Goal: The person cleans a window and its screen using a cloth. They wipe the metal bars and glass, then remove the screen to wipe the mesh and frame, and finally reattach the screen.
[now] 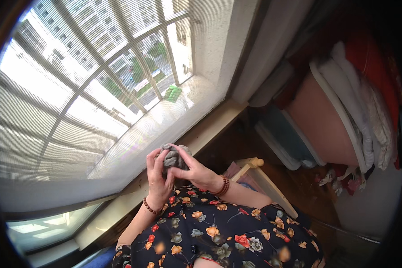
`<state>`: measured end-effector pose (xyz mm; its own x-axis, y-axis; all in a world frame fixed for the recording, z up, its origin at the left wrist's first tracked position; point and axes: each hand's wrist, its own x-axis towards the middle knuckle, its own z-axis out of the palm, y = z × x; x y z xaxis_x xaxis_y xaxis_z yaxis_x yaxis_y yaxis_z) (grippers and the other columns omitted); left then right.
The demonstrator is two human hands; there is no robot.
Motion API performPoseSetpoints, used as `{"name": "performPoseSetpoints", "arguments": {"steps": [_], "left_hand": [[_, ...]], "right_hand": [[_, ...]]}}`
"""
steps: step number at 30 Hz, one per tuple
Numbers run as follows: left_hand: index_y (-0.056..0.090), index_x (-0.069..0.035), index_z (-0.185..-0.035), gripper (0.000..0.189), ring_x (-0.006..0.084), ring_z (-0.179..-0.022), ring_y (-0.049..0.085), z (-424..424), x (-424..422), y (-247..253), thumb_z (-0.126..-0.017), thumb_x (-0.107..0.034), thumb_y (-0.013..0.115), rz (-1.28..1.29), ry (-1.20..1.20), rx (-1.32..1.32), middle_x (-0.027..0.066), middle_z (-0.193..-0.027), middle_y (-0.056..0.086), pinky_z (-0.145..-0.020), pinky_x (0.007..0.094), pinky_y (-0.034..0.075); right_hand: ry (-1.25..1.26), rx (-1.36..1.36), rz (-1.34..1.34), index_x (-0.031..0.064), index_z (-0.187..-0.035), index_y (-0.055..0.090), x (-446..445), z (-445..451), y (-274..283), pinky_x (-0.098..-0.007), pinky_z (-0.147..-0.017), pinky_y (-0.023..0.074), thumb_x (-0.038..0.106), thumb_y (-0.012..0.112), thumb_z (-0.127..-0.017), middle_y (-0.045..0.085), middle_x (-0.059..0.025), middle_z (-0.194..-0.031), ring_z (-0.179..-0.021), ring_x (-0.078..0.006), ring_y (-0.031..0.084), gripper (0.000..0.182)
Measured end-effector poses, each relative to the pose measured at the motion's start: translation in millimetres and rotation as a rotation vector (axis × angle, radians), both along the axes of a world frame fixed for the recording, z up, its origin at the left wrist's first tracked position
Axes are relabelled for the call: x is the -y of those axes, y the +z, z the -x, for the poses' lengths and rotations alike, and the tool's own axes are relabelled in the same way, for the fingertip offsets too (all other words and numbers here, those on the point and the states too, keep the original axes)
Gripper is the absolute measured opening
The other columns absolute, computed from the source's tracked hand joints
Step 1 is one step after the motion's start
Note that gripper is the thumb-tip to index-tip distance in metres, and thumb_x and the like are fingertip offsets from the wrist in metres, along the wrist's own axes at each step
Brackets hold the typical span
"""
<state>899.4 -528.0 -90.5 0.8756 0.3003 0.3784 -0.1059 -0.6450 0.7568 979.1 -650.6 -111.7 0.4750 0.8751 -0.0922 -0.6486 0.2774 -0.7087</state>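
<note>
A crumpled grey cloth (172, 160) is bunched into a ball between my two hands, near the window sill. My left hand (158, 176) presses its fingers into the near left side of the cloth. Around the other side, my right hand (197, 172) has its fingers over the top and its thumb along the lower edge. Both hands grip the cloth at once, and the fingers hide part of it. Each wrist wears a brown beaded bracelet (223, 185).
A window screen (120, 83) with bars behind it fills the left. A green plastic basket (173, 93) sits beyond the screen. Below my hands is a wooden frame (271, 187). Pink storage bin (325, 117) and a teal one (281, 134) stand at right, with bedding on top.
</note>
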Motion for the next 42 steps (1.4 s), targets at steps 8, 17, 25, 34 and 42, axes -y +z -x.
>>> {"name": "performPoseSetpoints", "arguments": {"steps": [8,17,25,34,42], "left_hand": [[0.048,-0.005,-0.122,0.047,0.0287,-0.106,0.054,65,-45,-22,-0.077,0.003,0.059,-0.026,-0.037,-0.488,0.0167,-0.115,0.054,-0.088,0.0356,0.046],[0.042,-0.004,-0.113,0.041,0.0152,-0.075,0.059,246,-142,-70,-0.075,-0.006,0.058,0.756,1.000,-0.800,0.0059,-0.091,0.055,-0.061,0.0315,0.046],[0.055,-0.006,-0.093,0.031,0.0104,-0.066,0.048,264,-178,-82,-0.065,0.007,0.051,0.592,1.023,-0.539,-0.0011,-0.079,0.052,-0.058,0.0250,0.040],[0.059,0.005,-0.101,0.045,0.0182,-0.086,0.059,285,-193,-107,-0.058,0.009,0.049,0.354,0.871,-0.416,0.0055,-0.093,0.063,-0.076,0.0248,0.044],[0.060,0.003,-0.101,0.043,0.0197,-0.085,0.060,290,-198,-105,-0.059,0.008,0.049,0.097,0.824,-0.481,0.0080,-0.092,0.064,-0.076,0.0260,0.044]], "right_hand": [[-0.876,-0.079,0.047,0.0051,-0.121,0.045,19,-95,-100,-0.0293,-0.092,0.0415,0.008,0.057,-0.089,0.052,-0.0059,-0.115,-0.105,-0.0137,0.050,0.034],[-1.164,0.253,0.467,0.0043,-0.127,0.040,1,-137,-129,-0.0307,-0.096,0.0355,0.013,0.051,-0.092,0.049,-0.0114,-0.116,-0.107,-0.0212,0.047,0.038],[-1.304,0.362,0.201,0.0021,-0.120,0.042,17,-118,-108,-0.0313,-0.098,0.0323,0.009,0.057,-0.088,0.050,-0.0101,-0.111,-0.108,-0.0206,0.046,0.036],[-0.980,0.773,0.308,0.0090,-0.112,0.049,-21,-71,-88,-0.0346,-0.086,0.0413,0.002,0.068,-0.077,0.055,-0.0111,-0.100,-0.098,-0.0272,0.052,0.041],[-1.359,0.370,0.185,0.0020,-0.119,0.042,32,-144,-46,-0.0307,-0.094,0.0367,0.017,0.058,-0.089,0.053,-0.0093,-0.111,-0.105,-0.0195,0.049,0.037]]}}
